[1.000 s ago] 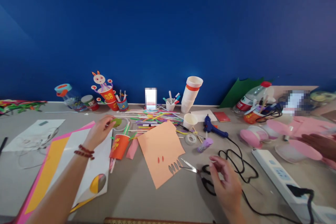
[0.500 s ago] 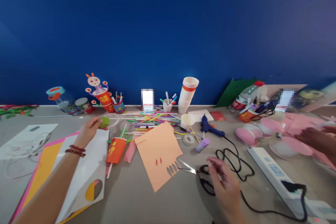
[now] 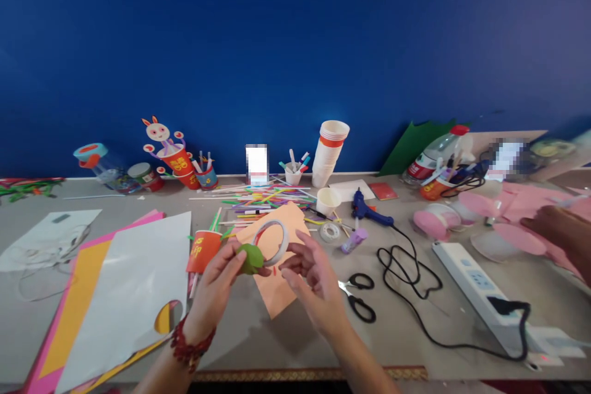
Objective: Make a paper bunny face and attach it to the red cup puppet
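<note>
My left hand [image 3: 220, 280], with a dark red beaded bracelet at the wrist, pinches a green rounded paper piece [image 3: 252, 258] and a whitish roll of tape [image 3: 281, 247] together. The roll is tilted, its hole facing me. Close to its right side is my right hand [image 3: 316, 280], fingers curved and apart; whether the fingertips touch the roll I cannot tell. Beneath both hands lies an orange paper sheet [image 3: 268, 301], partly covered. Black-handled scissors [image 3: 360, 295] rest right of it, their blades mostly hidden behind my right hand.
Left are stacked paper sheets [image 3: 133, 271] and an orange paper cup [image 3: 205, 249]. Behind are coloured sticks [image 3: 263, 197], stacked paper cups [image 3: 325, 160] and a blue glue gun [image 3: 369, 212]. At right, a cord runs beside a power strip [image 3: 475, 289]; another person's hand [image 3: 556, 231] is over pink paper.
My left hand has brought the green piece and tape roll from the left to the middle. My right hand has moved left, away from the scissors, towards the roll.
</note>
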Demonstrator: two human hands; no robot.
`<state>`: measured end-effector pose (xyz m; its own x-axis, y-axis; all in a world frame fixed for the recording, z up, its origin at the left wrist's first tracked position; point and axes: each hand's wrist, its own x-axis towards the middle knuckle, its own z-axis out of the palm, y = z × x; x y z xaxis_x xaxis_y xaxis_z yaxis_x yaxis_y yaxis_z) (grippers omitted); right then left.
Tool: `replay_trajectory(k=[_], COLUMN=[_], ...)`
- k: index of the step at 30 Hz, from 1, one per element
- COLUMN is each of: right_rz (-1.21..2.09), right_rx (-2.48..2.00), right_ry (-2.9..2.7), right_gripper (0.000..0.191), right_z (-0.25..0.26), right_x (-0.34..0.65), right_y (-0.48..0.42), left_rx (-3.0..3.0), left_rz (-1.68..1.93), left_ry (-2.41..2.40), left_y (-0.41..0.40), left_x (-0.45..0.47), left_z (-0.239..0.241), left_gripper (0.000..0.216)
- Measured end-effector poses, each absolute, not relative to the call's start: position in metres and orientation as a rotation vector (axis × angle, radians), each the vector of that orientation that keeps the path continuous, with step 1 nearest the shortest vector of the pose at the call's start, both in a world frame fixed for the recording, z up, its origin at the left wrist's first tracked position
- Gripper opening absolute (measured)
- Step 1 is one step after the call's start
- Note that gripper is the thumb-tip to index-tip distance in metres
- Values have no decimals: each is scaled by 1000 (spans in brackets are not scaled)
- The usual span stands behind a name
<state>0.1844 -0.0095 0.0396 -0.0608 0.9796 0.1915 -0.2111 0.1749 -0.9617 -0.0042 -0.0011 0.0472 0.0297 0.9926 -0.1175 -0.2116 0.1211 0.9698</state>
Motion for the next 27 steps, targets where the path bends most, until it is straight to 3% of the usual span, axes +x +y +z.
replay_trajectory(k=[8, 20, 27], right_rz=[1298, 973, 1233], right_rx=[-931, -992, -866], right_ry=[-910, -1291, -1343], right_gripper=[49, 56, 33], right_z=[27, 18, 19], right_x=[188, 190, 201], right_y=[-9, -22, -25], left_rx=[893, 1377, 1735], left_rz=[1098, 935, 1144], left_ry=[902, 896, 1056], left_y=[-10, -17, -17], left_x=[13, 9, -5], left_z=[33, 54, 54], left_gripper=[19, 26, 24])
